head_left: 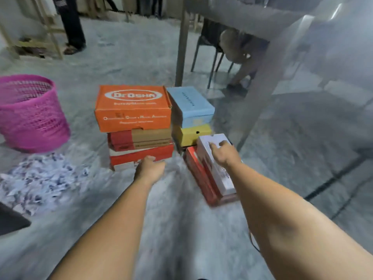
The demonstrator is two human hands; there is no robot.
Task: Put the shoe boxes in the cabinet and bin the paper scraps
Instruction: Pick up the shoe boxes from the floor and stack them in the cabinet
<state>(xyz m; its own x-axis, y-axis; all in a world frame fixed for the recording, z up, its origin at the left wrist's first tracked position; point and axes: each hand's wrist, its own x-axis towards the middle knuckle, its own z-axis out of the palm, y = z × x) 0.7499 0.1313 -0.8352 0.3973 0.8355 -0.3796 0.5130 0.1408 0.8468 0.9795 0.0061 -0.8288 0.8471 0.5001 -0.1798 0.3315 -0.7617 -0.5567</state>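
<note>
Shoe boxes are stacked on the grey floor. An orange box (133,107) tops a red-and-brown box (141,139) and a red-and-white box (141,156). Beside them a light blue box (190,104) rests on a yellow box (193,134). In front lies a white box (215,162) on a red box (198,176). My left hand (149,168) hovers near the lowest red-and-white box, fingers curled, holding nothing. My right hand (224,153) rests on top of the white box with fingers spread. A heap of paper scraps (40,178) lies at the left.
A pink mesh bin (30,114) stands at the left behind the scraps. A table leg (181,47) rises just behind the boxes. A person crouches by a chair (210,49) under the table. Another person's legs stand far left.
</note>
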